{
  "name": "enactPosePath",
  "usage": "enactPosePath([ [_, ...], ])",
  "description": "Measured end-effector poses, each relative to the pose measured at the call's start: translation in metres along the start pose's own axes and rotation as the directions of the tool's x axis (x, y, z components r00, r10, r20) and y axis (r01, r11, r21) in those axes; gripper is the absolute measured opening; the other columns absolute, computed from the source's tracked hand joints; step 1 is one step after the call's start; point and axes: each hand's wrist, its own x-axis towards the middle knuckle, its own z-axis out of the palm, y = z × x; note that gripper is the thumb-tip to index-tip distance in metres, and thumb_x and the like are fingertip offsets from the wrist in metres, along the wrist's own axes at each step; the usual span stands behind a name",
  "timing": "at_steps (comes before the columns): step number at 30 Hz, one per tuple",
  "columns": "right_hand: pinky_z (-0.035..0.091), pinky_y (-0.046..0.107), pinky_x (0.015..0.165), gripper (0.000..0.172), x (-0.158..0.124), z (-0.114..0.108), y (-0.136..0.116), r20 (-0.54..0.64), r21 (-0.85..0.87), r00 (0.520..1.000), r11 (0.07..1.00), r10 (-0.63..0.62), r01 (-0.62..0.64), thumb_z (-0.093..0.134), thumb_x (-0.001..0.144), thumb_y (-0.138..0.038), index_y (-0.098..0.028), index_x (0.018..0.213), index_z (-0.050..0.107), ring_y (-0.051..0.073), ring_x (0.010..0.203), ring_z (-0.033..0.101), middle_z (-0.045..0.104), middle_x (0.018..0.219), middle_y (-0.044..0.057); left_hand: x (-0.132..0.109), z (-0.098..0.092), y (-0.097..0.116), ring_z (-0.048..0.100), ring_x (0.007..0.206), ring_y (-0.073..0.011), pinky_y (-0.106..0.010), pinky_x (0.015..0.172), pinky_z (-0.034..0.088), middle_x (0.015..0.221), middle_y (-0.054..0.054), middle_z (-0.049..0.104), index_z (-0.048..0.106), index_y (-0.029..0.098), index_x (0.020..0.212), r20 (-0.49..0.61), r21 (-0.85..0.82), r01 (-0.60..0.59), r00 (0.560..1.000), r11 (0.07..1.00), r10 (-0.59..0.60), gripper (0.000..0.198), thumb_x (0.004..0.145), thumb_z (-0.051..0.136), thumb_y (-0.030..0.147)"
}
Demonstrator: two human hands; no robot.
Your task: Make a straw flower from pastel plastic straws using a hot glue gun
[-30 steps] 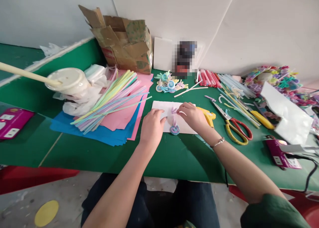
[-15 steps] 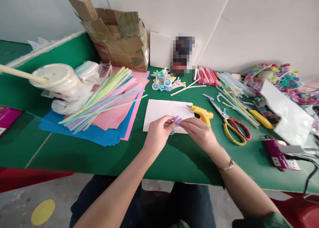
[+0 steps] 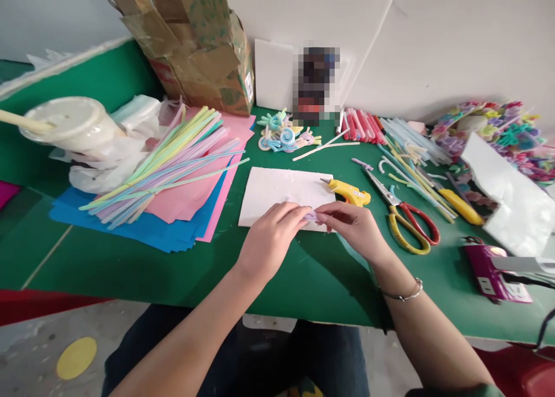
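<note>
Between my two hands is a small lilac pipe cleaner piece [image 3: 310, 215], mostly covered by fingers. My left hand [image 3: 269, 240] pinches its left side, palm down. From the right, my right hand [image 3: 356, 228] grips the other side between thumb and fingers. Both hands are over the near edge of a white board [image 3: 271, 189] lying on the green table. A yellow glue gun [image 3: 352, 193] rests with its nozzle on the board, just beyond my right hand. Scissors [image 3: 405, 218] with red and yellow handles lie to the right, a lilac bit near their tip.
Left are loose pastel pipe cleaners [image 3: 169, 166] on blue and pink sheets [image 3: 173, 235], plus a lidded cup [image 3: 71, 122]. A cardboard box [image 3: 203, 56] stands behind. Finished pastel pieces [image 3: 284, 132], red markers [image 3: 362, 125], a yellow cutter [image 3: 462, 206] and a purple power strip [image 3: 485, 273] are farther round.
My left hand has turned palm down over the lilac piece, which is now more hidden. A blue curl seen under the fingers before is out of sight. The view has shifted slightly.
</note>
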Motion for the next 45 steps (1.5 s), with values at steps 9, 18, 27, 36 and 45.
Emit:
enactPosePath([
  [9, 0.052, 0.026, 0.052, 0.018, 0.002, 0.007, 0.001, -0.048, 0.247, 0.992, 0.964, 0.118, -0.103, 0.074, 0.069, -0.039, -0.021, 0.074, 0.072, 0.011, 0.056, 0.058, 0.068, 0.066, 0.001, 0.005, 0.004, -0.003, 0.067, 0.077, -0.0147, -0.026, 0.072, 0.056, 0.089, -0.003, 0.071, 0.065, 0.020, 0.094, 0.095, -0.317, 0.282, 0.959, 0.905, -0.266, 0.012, 0.084, 0.060, 0.016],
  [18, 0.051, 0.027, 0.055, 0.015, -0.001, 0.013, 0.002, -0.107, 0.076, 0.994, 0.997, 0.028, -0.020, 0.074, 0.070, -0.036, -0.022, 0.075, 0.072, 0.012, 0.062, 0.059, 0.069, 0.073, 0.001, 0.010, 0.008, -0.005, 0.069, 0.065, -0.0149, -0.023, 0.062, 0.058, 0.072, 0.000, 0.072, 0.068, 0.018, 0.078, 0.352, -0.548, 0.673, 0.724, 0.497, -0.593, 0.004, 0.077, 0.064, 0.018],
  [27, 0.051, 0.031, 0.059, 0.012, 0.002, 0.016, 0.013, -0.152, -0.161, 0.987, 0.987, -0.040, 0.015, 0.068, 0.076, -0.033, -0.022, 0.075, 0.071, 0.016, 0.065, 0.062, 0.070, 0.076, 0.003, 0.008, -0.002, -0.022, 0.065, 0.067, -0.0140, -0.025, 0.063, 0.055, 0.082, -0.002, 0.071, 0.068, 0.020, 0.079, 0.088, -0.336, 0.452, 0.889, 0.826, -0.450, 0.008, 0.081, 0.060, 0.019],
  [36, 0.052, 0.031, 0.057, 0.015, 0.004, 0.018, 0.019, -0.106, -0.121, 0.991, 0.988, 0.081, -0.094, 0.070, 0.072, -0.036, -0.021, 0.072, 0.071, 0.016, 0.061, 0.062, 0.071, 0.071, 0.004, 0.001, 0.005, -0.024, 0.058, 0.060, -0.0099, -0.021, 0.059, 0.050, 0.075, 0.000, 0.063, 0.064, 0.018, 0.078, 0.103, -0.259, 0.366, 0.931, 0.894, -0.351, 0.008, 0.080, 0.060, 0.012],
  [45, 0.048, 0.030, 0.057, 0.021, 0.004, 0.020, 0.022, -0.087, -0.169, 0.993, 0.982, 0.075, -0.089, 0.068, 0.073, -0.039, -0.018, 0.074, 0.071, 0.015, 0.061, 0.059, 0.070, 0.071, 0.005, -0.003, 0.018, -0.025, 0.058, 0.063, -0.0104, -0.022, 0.060, 0.050, 0.072, 0.001, 0.059, 0.064, 0.018, 0.078, 0.145, -0.306, 0.389, 0.921, 0.869, -0.361, 0.010, 0.079, 0.062, 0.008],
])
